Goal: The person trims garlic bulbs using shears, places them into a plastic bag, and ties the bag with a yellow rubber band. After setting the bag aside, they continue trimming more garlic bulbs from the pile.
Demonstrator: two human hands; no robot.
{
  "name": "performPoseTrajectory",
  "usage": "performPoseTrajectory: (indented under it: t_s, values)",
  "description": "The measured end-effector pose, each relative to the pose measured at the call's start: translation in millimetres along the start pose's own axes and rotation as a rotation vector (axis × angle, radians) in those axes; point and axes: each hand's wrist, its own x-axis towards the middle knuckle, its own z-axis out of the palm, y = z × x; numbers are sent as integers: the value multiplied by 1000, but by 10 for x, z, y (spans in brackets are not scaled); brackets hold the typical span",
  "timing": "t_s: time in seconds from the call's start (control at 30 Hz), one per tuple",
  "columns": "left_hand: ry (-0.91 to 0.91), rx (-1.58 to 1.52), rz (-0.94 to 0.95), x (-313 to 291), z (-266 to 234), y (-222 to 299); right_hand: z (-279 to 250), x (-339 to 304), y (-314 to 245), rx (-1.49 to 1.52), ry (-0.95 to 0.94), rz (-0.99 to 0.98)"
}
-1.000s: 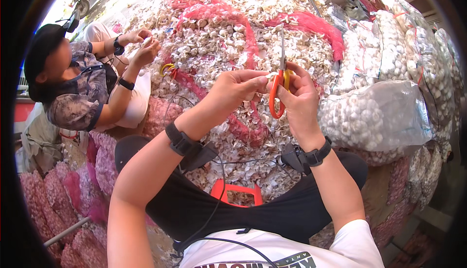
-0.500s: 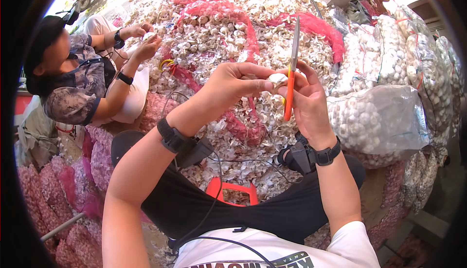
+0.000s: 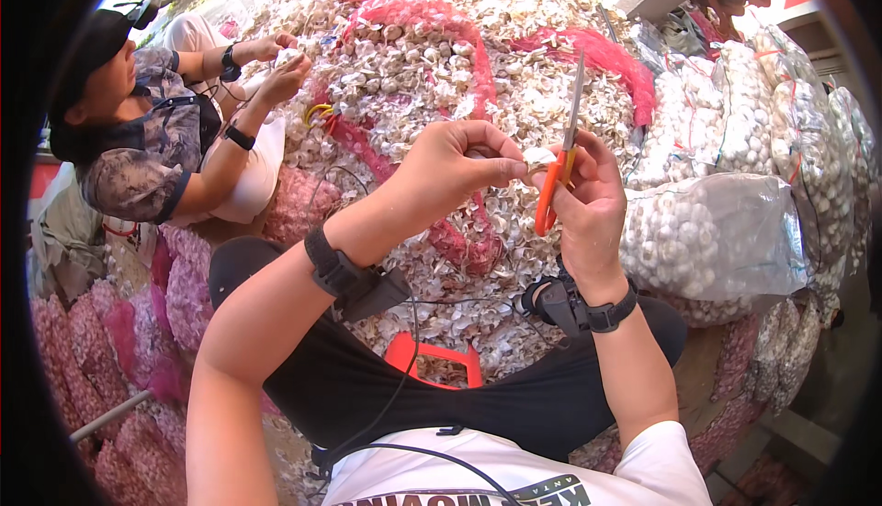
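Above the heap, my hands meet at a small whitish garlic bulb (image 3: 539, 156). My left hand (image 3: 464, 159) is closed, thumb and forefinger pinching at the bulb's near left edge; its curled fingers partly hide something else pale. My right hand (image 3: 593, 192) is closed round a pair of scissors with orange handles (image 3: 549, 198). The metal blades (image 3: 576, 92) point up and away, close together. Fingers and handle cover part of the bulb. Black straps with dark boxes sit on both my wrists.
A wide heap of garlic and loose skins (image 3: 404, 111) spreads ahead, with red netting (image 3: 478, 65) across it. Filled clear bags (image 3: 680, 230) stand at right, pink net sacks (image 3: 87, 350) at left. A co-worker (image 3: 156, 138) sits at left. A red stool (image 3: 432, 354) shows between my legs.
My right hand has shifted slightly right and down, and the scissors tilt more to the right. The garlic bulb has moved a little right, with less of it showing between my fingers.
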Motion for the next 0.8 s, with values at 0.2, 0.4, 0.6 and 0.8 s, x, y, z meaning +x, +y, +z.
performPoseTrajectory:
  t_s: [0.2, 0.4, 0.6, 0.8]
  values:
    - [29, 231, 130, -23, 43, 57, 10, 31, 20, 115, 32, 72]
    - [121, 254, 131, -37, 99, -67, 63, 45, 56, 135, 79, 101]
    - [135, 354, 114, -56, 112, -33, 67, 55, 61, 142, 125, 109]
    - [174, 279, 197, -57, 137, -54, 82, 53, 31, 152, 93, 132]
